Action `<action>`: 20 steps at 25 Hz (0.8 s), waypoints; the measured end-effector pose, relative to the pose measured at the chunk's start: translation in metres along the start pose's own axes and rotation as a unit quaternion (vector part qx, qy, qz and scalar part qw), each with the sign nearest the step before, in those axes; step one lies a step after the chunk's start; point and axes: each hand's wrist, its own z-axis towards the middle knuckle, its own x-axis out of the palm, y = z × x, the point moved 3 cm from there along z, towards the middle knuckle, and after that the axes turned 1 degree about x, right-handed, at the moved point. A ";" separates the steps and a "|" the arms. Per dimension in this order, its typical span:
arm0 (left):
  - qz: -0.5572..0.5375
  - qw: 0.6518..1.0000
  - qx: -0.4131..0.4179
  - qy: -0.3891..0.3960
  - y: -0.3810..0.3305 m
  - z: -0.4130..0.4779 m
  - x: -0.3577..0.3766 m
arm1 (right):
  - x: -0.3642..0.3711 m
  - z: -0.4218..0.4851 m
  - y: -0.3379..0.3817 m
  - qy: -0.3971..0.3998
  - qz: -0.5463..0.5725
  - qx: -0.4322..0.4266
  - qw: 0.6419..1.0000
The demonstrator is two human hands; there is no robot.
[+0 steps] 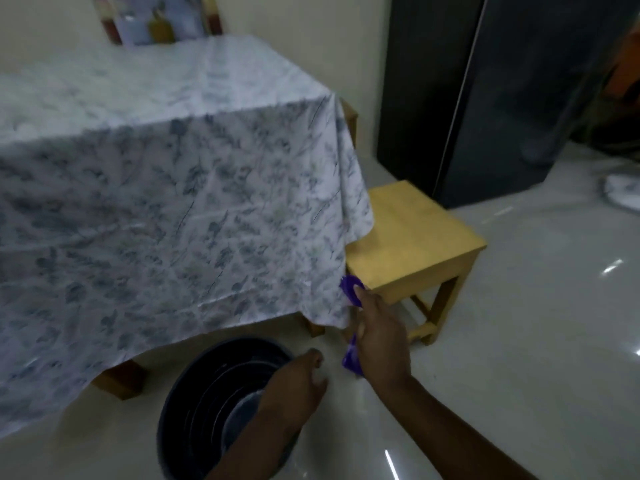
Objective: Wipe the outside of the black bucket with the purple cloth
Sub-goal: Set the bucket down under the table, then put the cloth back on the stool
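Note:
The black bucket (194,403) stands upright on the pale floor, in front of the table, and I look down into its ribbed inside. My left hand (294,389) hovers over the bucket's right rim, fingers loosely curled, holding nothing that I can see. My right hand (379,327) is raised to the right of the bucket, beside the hanging corner of the tablecloth, and grips the purple cloth (351,289). One bunch of the cloth sticks out above the fingers and another end (351,360) hangs below the palm.
A table under a floral white tablecloth (173,188) fills the left. A wooden stool (412,237) stands just behind my right hand. A dark fridge (485,98) stands at the back right. Glossy floor (519,341) stretches to the right.

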 end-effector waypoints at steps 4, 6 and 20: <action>-0.082 0.997 0.006 -0.011 -0.019 0.021 -0.025 | -0.033 0.052 0.004 -0.050 0.007 0.024 0.998; -0.082 0.996 0.014 -0.016 -0.019 0.029 -0.033 | -0.044 0.072 0.006 -0.076 -0.018 0.029 0.996; -0.118 0.991 -0.008 -0.067 -0.011 0.030 -0.052 | 0.019 0.117 -0.032 0.135 -0.158 0.033 0.978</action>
